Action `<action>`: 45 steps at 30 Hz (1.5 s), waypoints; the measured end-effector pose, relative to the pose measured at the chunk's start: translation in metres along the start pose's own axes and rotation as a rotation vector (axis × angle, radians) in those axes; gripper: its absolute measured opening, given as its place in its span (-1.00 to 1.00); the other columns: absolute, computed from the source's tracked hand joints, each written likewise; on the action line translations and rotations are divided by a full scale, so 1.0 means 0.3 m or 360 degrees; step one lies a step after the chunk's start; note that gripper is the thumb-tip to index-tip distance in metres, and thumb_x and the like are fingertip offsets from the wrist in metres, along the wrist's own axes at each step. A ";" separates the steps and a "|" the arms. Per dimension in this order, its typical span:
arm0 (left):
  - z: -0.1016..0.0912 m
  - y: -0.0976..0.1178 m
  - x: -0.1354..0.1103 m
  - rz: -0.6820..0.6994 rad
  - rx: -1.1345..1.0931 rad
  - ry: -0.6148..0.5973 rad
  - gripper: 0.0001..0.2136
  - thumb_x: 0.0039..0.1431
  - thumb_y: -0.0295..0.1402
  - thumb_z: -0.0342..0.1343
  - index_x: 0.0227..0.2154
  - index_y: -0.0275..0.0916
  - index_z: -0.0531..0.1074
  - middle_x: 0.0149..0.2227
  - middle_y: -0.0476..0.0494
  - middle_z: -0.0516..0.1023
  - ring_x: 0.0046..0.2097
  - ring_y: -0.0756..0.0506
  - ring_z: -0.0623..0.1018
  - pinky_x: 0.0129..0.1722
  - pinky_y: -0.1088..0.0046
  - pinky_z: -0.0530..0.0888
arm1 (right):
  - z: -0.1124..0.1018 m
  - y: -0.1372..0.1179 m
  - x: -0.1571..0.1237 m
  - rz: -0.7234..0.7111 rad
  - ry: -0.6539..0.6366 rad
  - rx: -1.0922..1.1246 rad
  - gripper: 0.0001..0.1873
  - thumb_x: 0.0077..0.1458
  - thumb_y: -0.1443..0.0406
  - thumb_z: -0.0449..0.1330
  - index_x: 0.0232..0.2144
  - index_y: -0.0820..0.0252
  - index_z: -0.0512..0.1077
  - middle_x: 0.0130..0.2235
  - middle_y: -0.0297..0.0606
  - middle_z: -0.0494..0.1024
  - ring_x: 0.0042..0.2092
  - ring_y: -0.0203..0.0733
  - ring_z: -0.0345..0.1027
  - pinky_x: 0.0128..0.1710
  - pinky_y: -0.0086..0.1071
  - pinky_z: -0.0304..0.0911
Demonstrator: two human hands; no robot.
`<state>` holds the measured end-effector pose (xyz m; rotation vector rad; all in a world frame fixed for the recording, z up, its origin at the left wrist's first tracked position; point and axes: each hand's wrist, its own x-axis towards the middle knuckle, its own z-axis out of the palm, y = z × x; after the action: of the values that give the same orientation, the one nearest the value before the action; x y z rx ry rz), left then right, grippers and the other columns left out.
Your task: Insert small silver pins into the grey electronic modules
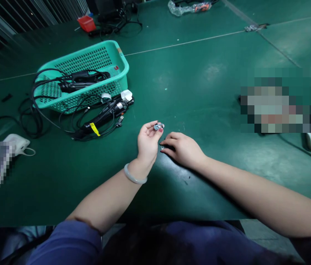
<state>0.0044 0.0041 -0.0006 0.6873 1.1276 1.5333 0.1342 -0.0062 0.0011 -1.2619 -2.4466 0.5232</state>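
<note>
We pinch a small metal part (158,127) in the fingertips of our left hand (147,141). Just below that part, our right hand (183,149) touches a tiny piece (162,147) with narrowed fingers; we cannot tell whether it grips.

Right and nearer than the teal basket (89,73), the left hand (147,141) pinches a small metal part (158,127) (too small to identify); the right hand (184,149) rests palm-down on the green table (199,81), farther from the basket.
</note>
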 end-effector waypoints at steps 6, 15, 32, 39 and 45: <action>-0.001 -0.001 0.000 -0.0004 -0.0023 -0.0018 -0.76 -0.07 -0.56 0.24 -0.30 -0.27 0.41 -0.28 -0.06 0.54 -0.18 0.02 0.56 0.09 0.31 0.37 | -0.022 0.044 0.004 -0.0039 -0.0006 0.0061 -0.69 0.16 0.41 0.05 -0.17 0.10 0.54 -0.15 -0.20 0.54 -0.12 -0.17 0.40 -0.09 -0.31 0.30; -0.002 -0.001 -0.002 -0.0034 -0.0016 -0.0078 -0.76 -0.07 -0.56 0.24 -0.28 -0.29 0.42 -0.29 -0.08 0.55 -0.21 0.02 0.57 0.03 0.32 0.41 | -0.058 0.064 -0.003 0.0057 0.0003 0.0040 -0.75 0.14 0.31 0.12 -0.15 0.20 0.51 -0.17 -0.17 0.58 -0.12 -0.11 0.42 -0.08 -0.25 0.32; -0.001 -0.005 -0.002 -0.0048 0.0003 -0.0106 -0.73 -0.12 -0.54 0.28 -0.30 -0.29 0.42 -0.31 -0.08 0.56 -0.22 -0.01 0.57 0.04 0.28 0.40 | -0.063 0.063 0.009 -0.0001 -0.0105 -0.0247 -0.81 0.16 0.35 0.06 -0.39 0.21 0.47 -0.28 -0.19 0.51 -0.20 -0.17 0.38 -0.19 -0.36 0.25; -0.003 -0.005 -0.001 -0.0042 0.0024 -0.0111 -0.73 -0.14 -0.51 0.29 -0.31 -0.29 0.43 -0.30 -0.09 0.57 -0.22 -0.01 0.57 0.05 0.29 0.39 | -0.066 0.068 0.005 -0.0014 -0.0073 -0.0372 -0.80 0.16 0.38 0.04 -0.37 0.23 0.47 -0.26 -0.16 0.52 -0.20 -0.14 0.39 -0.20 -0.36 0.23; 0.003 -0.004 -0.019 -0.0076 0.0092 -0.0213 -0.71 -0.17 -0.50 0.31 -0.32 -0.29 0.43 -0.31 -0.09 0.57 -0.22 0.00 0.57 0.01 0.31 0.42 | -0.146 0.093 -0.005 0.0037 0.0433 -0.0180 -0.84 0.12 0.37 0.09 -0.42 0.21 0.47 -0.30 -0.20 0.53 -0.26 -0.17 0.40 -0.25 -0.36 0.28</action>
<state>0.0070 -0.0010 -0.0006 0.7851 1.0828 1.3983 0.1744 0.0150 0.0262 -1.3119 -2.2615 0.2046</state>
